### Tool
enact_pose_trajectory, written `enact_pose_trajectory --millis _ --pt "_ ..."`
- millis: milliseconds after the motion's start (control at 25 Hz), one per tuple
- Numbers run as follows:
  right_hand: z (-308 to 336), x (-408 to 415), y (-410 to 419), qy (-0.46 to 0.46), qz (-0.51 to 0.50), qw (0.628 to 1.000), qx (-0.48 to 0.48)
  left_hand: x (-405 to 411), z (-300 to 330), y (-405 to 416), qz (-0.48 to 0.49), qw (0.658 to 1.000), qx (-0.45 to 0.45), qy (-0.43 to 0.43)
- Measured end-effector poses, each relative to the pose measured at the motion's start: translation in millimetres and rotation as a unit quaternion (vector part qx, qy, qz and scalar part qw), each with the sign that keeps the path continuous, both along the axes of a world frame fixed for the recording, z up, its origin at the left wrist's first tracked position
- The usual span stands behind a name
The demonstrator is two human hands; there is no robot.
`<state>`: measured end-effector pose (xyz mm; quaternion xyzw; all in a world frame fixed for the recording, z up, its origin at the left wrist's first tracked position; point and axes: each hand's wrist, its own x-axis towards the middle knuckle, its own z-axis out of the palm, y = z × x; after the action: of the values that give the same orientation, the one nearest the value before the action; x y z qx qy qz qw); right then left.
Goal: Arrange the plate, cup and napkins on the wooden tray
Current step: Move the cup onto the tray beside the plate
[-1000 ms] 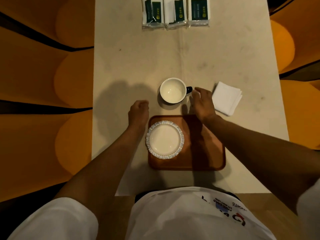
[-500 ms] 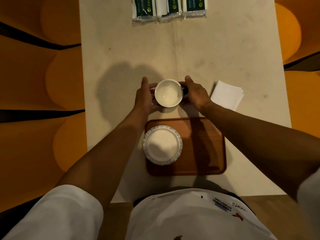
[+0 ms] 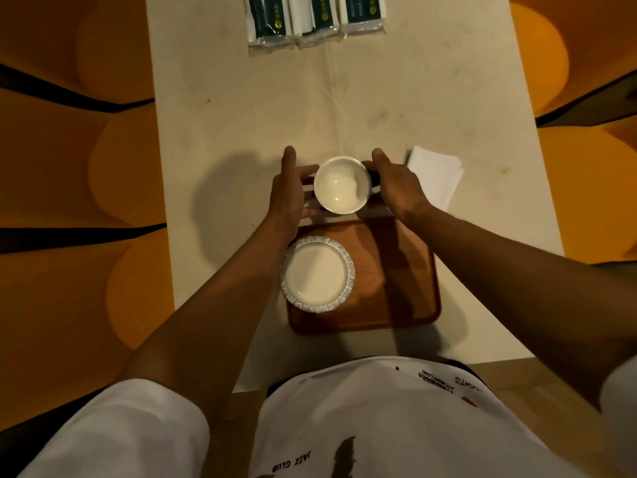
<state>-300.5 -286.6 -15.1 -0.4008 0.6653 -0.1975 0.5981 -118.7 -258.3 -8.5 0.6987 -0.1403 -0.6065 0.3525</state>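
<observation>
A person in a white T-shirt leaned over a pale table (image 3: pixel 431 98) and cupped a white cup (image 3: pixel 342 185) between both hands just beyond the far edge of the wooden tray (image 3: pixel 393 270). The left hand (image 3: pixel 287 194) curved round the cup's left side, fingers spread and thumb raised; the right hand (image 3: pixel 396 188) pressed against its right side, covering the dark handle. Whether the cup rested on the table or was lifted clear of it could not be told from above.

On the tray itself sat a white plate (image 3: pixel 317 274) with a patterned, scalloped rim, placed at the tray's left end and overhanging that edge slightly. The rest of the tray's brown surface lay in the shadow of the right forearm.

A stack of white napkins (image 3: pixel 436 174) lay on the table beyond the tray's far right corner, just beside the right hand and apart from the tray. Three wrapped tissue packs (image 3: pixel 315 20) with green labels stood in a row at the table's far end, well apart from the tray.
</observation>
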Motion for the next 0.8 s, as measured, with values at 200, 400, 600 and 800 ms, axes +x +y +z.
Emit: enact_pose_trajectory --millis 200,400,600,800 --pt "6.5 -38.8 44.2 0.035 0.021 0.998 -0.039 -30.3 2.3 36.8 -0.005 0.999 0.021 0.05" --pt "3.3 -56.3 77.0 0.013 -0.019 1.0 -0.02 -50.5 -1.8 66.3 -0.009 0.998 0.033 0.045" --pt "-9.4 -62.0 94.8 0.047 0.009 0.998 -0.028 -62.6 -6.9 78.5 -0.019 0.998 0.044 0.03" --pt "-13.5 -62.4 100.9 0.069 0.023 0.996 -0.046 -68.9 -11.8 83.1 -0.023 0.998 0.045 0.021"
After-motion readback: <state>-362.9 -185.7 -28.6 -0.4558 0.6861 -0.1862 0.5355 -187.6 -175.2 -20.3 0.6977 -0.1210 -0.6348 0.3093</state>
